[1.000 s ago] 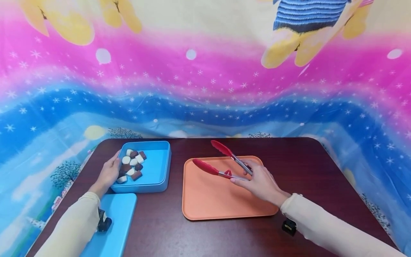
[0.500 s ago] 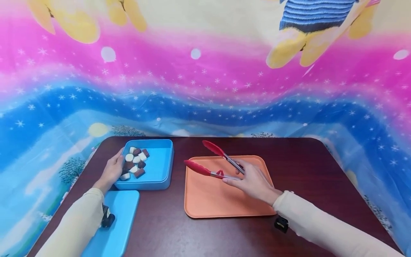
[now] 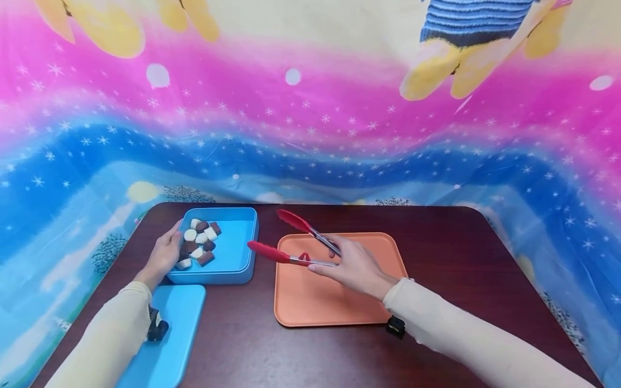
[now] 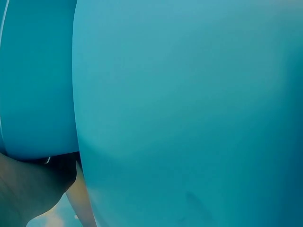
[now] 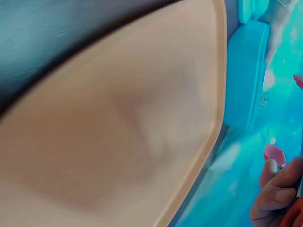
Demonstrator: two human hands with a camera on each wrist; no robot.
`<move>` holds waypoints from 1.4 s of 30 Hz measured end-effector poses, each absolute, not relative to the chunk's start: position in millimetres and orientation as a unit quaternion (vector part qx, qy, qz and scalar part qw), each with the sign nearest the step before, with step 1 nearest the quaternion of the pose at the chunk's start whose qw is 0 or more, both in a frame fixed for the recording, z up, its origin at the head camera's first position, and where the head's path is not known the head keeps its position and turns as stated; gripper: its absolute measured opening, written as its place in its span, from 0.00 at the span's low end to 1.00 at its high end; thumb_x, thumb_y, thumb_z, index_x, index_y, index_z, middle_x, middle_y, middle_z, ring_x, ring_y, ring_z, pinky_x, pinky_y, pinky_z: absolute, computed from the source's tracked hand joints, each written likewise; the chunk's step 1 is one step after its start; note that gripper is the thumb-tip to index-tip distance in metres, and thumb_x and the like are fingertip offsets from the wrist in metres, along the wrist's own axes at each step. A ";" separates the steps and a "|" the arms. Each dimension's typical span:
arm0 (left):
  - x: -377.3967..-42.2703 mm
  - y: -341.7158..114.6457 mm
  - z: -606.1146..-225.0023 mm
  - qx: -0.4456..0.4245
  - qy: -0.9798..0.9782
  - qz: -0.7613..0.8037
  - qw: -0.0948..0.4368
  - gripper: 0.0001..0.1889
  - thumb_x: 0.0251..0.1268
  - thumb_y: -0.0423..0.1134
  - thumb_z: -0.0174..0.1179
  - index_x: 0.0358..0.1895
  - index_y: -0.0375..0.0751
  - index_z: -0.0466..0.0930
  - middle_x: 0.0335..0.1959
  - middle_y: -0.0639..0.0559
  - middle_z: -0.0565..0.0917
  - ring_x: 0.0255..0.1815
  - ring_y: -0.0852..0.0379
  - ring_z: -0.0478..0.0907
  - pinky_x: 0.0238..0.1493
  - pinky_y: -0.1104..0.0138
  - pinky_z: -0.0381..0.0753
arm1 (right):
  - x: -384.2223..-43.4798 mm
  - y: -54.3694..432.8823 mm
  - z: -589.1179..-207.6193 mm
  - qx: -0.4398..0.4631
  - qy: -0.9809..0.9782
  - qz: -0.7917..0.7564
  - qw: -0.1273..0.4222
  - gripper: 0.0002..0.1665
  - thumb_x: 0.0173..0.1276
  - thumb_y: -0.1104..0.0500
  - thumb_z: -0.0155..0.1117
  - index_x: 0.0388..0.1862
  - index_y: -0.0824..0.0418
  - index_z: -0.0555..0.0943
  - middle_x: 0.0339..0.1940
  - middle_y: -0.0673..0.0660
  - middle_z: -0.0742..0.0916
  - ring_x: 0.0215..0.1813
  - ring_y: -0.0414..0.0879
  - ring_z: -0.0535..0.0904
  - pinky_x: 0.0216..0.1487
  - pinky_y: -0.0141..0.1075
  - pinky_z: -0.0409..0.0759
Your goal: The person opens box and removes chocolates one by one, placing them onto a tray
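Note:
My left hand [image 3: 163,253] holds the blue box [image 3: 233,275] by its left wall, its fingers along the outside near the rim. Small white and brown chunky pieces [image 3: 201,240] lie heaped in the box's left half. My right hand [image 3: 356,267] grips a pair of kitchen tongs [image 3: 315,240] with red tips and metal arms. The tongs are spread apart, pointing left, with nothing between their tips. They hang over the left part of the orange tray [image 3: 335,307], and the nearer tip comes close to the box's right wall. In the right wrist view, fingers [image 5: 277,194] wrap around the tongs.
A flat blue lid [image 3: 170,334] lies in front of the box, under my left forearm. Everything stands on a dark brown table [image 3: 461,269]. A colourful printed cloth [image 3: 310,108] hangs behind the table and along its sides.
My right hand has moved left with the tongs, bringing their tips from over the tray to near the box. The left hand stays at the box.

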State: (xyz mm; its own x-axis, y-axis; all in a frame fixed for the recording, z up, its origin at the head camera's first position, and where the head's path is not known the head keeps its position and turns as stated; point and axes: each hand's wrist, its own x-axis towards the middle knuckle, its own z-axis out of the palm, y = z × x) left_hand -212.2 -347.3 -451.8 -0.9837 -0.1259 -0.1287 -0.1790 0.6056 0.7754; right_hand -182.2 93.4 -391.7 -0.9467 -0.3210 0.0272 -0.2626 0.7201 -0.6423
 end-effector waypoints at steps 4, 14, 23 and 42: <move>-212.0 -348.0 -452.0 -0.088 0.896 0.434 0.033 0.31 0.85 0.53 0.22 0.83 0.48 0.33 0.83 0.33 0.41 0.82 0.26 0.39 0.77 0.30 0.46 | -186.1 76.7 -389.3 -0.179 0.927 -0.326 0.040 0.33 0.55 0.27 0.72 0.48 0.48 0.79 0.27 0.48 0.78 0.20 0.41 0.66 0.19 0.34 0.62; -216.3 -346.4 -450.4 -0.096 0.897 0.431 0.025 0.30 0.85 0.51 0.21 0.83 0.46 0.35 0.83 0.33 0.42 0.82 0.27 0.40 0.79 0.32 0.46 | -193.7 44.0 -387.6 -0.206 0.935 -0.286 0.034 0.34 0.55 0.28 0.73 0.49 0.49 0.78 0.30 0.49 0.81 0.23 0.42 0.71 0.21 0.34 0.68; -217.6 -346.3 -450.3 -0.092 0.896 0.433 0.023 0.30 0.86 0.51 0.22 0.83 0.46 0.35 0.83 0.32 0.43 0.82 0.27 0.41 0.79 0.32 0.46 | -205.3 19.3 -385.2 -0.247 0.938 -0.241 0.028 0.44 0.57 0.27 0.71 0.63 0.53 0.77 0.45 0.54 0.88 0.37 0.42 0.80 0.35 0.37 0.83; -214.8 -348.2 -452.0 -0.093 0.893 0.440 0.021 0.30 0.85 0.51 0.22 0.83 0.46 0.36 0.83 0.33 0.43 0.83 0.28 0.40 0.79 0.32 0.46 | -210.1 -32.2 -384.0 -0.300 0.949 -0.100 -0.005 0.53 0.57 0.26 0.69 0.73 0.55 0.72 0.51 0.51 0.88 0.45 0.43 0.87 0.39 0.35 0.88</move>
